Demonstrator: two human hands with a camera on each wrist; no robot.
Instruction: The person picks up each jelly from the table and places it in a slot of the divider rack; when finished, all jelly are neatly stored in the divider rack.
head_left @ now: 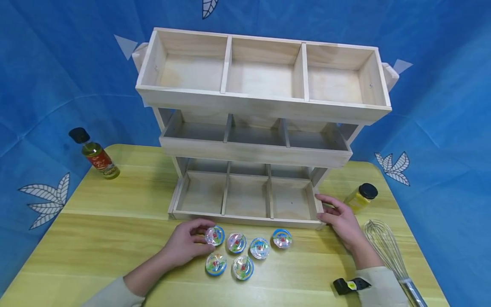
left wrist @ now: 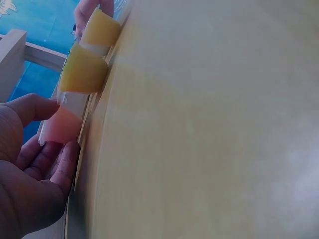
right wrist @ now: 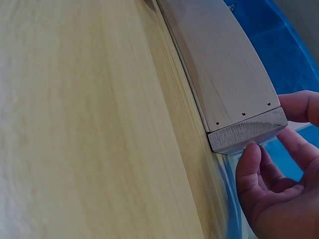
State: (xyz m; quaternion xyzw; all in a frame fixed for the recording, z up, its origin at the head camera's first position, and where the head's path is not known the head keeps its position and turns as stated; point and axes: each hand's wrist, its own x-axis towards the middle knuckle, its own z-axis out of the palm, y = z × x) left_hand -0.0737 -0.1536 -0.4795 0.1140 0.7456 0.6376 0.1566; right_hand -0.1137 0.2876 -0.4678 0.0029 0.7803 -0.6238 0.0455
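Observation:
My left hand (head_left: pixel 185 244) has its thumb and fingers round a jelly cup (head_left: pixel 215 236) with a printed lid; its pink filling (left wrist: pixel 62 125) shows in the left wrist view. More jelly cups (head_left: pixel 236 243) stand on the table just to its right, in front of a three-tier wooden rack (head_left: pixel 245 220). Yellow-orange filling (left wrist: pixel 83 69) shows in two of them. My right hand (head_left: pixel 339 217) holds the front right corner of the rack's bottom tier. In the right wrist view, the thumb and fingers of that hand (right wrist: pixel 279 184) curl about the corner (right wrist: pixel 246 133).
Each tier has three compartments. An oil bottle (head_left: pixel 100 158) with a black cap stands at the left. Behind my right hand is a yellow jar (head_left: pixel 356 199) with a black lid, and a whisk (head_left: pixel 387 247) lies at the right. Blue cloth (head_left: pixel 76 76) hangs behind the table.

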